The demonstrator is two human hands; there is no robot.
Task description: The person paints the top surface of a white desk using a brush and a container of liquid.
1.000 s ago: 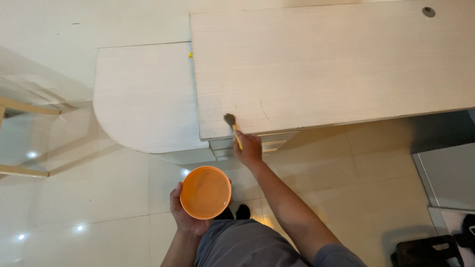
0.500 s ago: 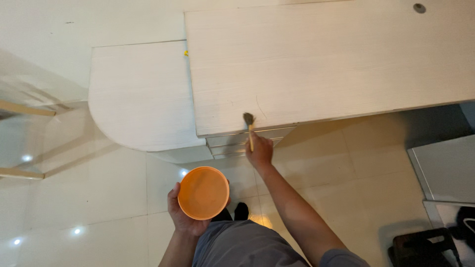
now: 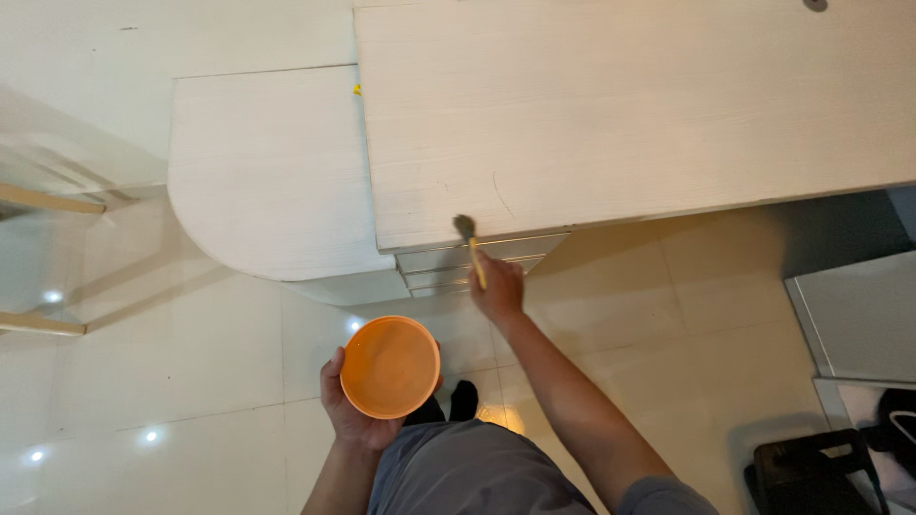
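Far left, pale wooden rails [image 3: 43,200] stand over the glossy tiled floor [image 3: 191,362]. Next comes a low whitewashed side piece with a rounded corner [image 3: 267,172], butted against the taller whitewashed desk top [image 3: 620,105], with a small yellow speck at the seam between them. Below these, the person's left hand [image 3: 351,410] cups an orange bowl [image 3: 390,367] from underneath, fingers curled round its rim, holding it level above the grey trousers [image 3: 468,472]. Right of the bowl, the right hand [image 3: 498,286] is clenched on the yellow handle of a small paintbrush [image 3: 470,250]; the dark bristles touch the front edge of the desk top, just above the stacked drawer fronts [image 3: 477,262]. The forearm runs down to the right into a grey sleeve. Further right lies a shaded gap under the desk, then a light grey panel [image 3: 859,324], and a black object [image 3: 811,467] in the bottom corner
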